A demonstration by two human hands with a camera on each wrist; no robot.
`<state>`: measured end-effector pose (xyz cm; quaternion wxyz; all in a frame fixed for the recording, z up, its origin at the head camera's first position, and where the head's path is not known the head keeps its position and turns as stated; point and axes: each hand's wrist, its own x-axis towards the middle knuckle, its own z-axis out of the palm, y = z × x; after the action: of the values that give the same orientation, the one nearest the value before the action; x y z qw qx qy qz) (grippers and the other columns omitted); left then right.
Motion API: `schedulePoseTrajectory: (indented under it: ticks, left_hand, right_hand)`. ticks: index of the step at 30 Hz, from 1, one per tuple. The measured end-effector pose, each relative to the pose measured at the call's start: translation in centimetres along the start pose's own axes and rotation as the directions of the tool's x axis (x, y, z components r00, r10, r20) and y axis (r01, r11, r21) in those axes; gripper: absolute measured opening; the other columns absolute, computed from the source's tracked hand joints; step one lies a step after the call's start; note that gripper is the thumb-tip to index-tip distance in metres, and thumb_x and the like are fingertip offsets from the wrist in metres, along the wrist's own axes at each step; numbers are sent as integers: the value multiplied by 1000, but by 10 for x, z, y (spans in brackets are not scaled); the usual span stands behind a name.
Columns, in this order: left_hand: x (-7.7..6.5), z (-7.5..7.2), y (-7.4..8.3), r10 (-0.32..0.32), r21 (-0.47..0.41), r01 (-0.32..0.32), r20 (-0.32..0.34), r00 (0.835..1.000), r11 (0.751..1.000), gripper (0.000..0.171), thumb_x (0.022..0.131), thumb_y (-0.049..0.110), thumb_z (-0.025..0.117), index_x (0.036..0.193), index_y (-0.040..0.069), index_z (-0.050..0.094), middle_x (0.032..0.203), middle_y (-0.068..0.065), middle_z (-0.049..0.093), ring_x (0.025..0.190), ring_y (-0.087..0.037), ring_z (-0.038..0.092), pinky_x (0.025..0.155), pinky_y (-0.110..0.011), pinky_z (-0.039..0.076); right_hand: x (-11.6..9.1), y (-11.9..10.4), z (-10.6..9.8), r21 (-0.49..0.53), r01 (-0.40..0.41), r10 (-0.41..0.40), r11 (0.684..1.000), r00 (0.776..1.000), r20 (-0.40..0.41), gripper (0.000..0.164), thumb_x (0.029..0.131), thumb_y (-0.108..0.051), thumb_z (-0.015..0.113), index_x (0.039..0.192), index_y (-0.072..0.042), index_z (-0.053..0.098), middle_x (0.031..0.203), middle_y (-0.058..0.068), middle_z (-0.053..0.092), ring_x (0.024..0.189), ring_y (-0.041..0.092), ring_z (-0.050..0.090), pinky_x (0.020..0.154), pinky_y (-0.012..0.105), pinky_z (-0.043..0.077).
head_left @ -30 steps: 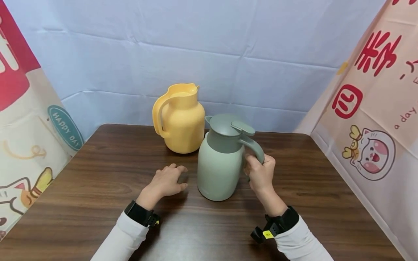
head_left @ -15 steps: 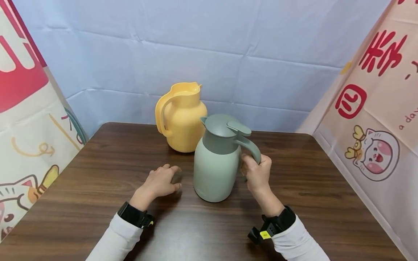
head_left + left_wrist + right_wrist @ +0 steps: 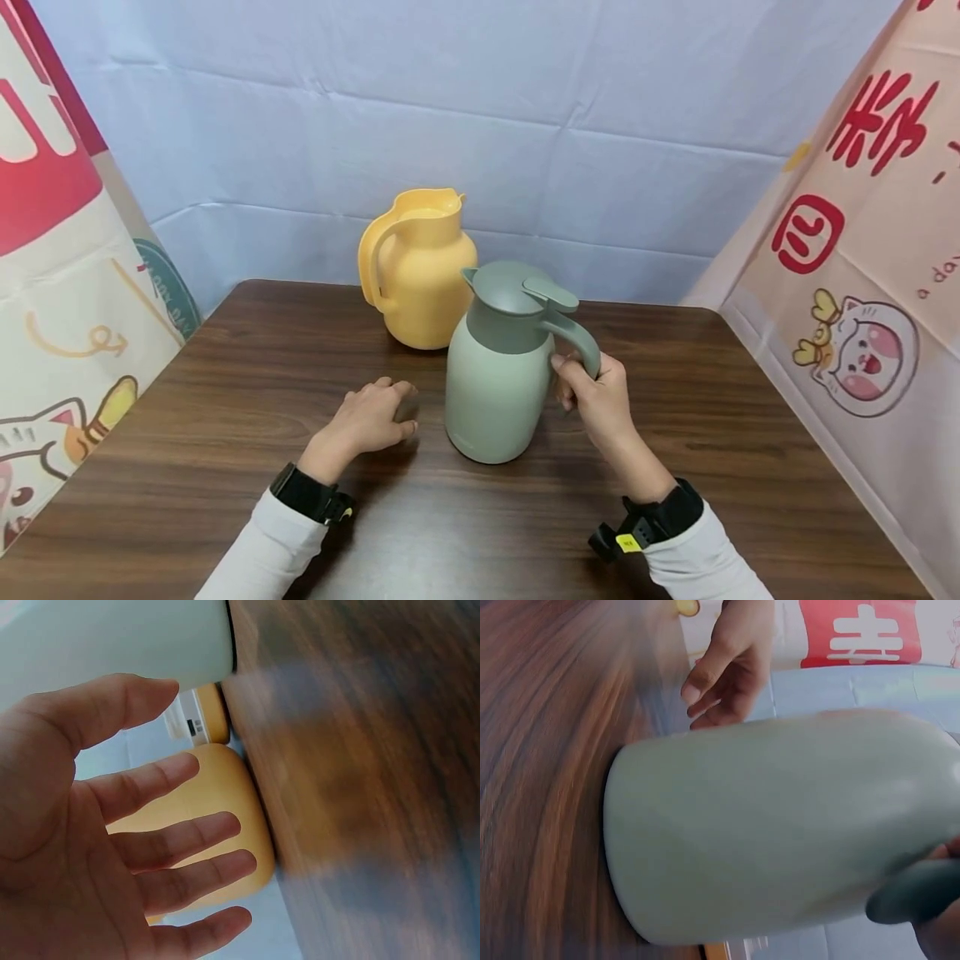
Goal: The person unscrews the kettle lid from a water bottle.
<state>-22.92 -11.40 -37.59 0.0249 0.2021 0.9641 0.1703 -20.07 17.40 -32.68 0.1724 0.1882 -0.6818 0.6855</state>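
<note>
A pale green vacuum jug (image 3: 495,392) with a darker green lid and handle (image 3: 576,337) stands upright on the table in the head view. My right hand (image 3: 600,396) holds its handle, the fingers curled through the loop. In the right wrist view, the handle's lower end (image 3: 911,892) sits between the fingers and palm, both largely cut off by the frame. My left hand (image 3: 371,417) is spread just left of the jug, apart from it. The left wrist view shows its fingers (image 3: 184,840) loosely extended, nothing held.
Behind and left of the green jug stands a yellow jug (image 3: 423,283), its handle to the left. A small orange and white item (image 3: 202,716) shows behind the green jug. The dark wooden table (image 3: 247,375) backs onto a pale blue cloth (image 3: 450,100), with printed cloths at both sides.
The green jug and left hand shift slightly left in view with the camera, then stay put. Over the last half second, the right wrist has swung to the right and the fingers shifted on the handle.
</note>
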Motion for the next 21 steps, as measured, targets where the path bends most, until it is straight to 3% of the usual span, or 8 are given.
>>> schedulePoseTrajectory:
  ticks: [9,16,21]
  left_hand:
    - [-3,-4,-2,8,-4,-8,-8,1000,1000,47,82,27,70,124,9,58,114,-12,56,93,-29,57,74,-53,42]
    - [-2,-8,-3,23,-10,-23,-13,1000,1000,46,83,26,70,123,8,58,113,-12,56,96,-30,57,77,-56,41]
    - [1,-13,-1,52,-20,-53,-34,998,998,45,84,26,68,123,7,57,113,-10,56,97,-29,56,76,-54,42]
  right_hand:
    - [-7,-6,-13,-141,-16,25,990,998,65,11,91,0,54,87,4,45,67,13,54,59,23,55,54,31,48]
    - [-8,-6,-15,-199,72,-41,977,987,156,6,92,5,47,92,5,41,72,15,52,62,22,56,58,30,47]
    - [-7,-3,-15,-182,84,-54,980,985,167,5,92,6,45,90,5,40,69,14,49,60,22,53,55,31,44]
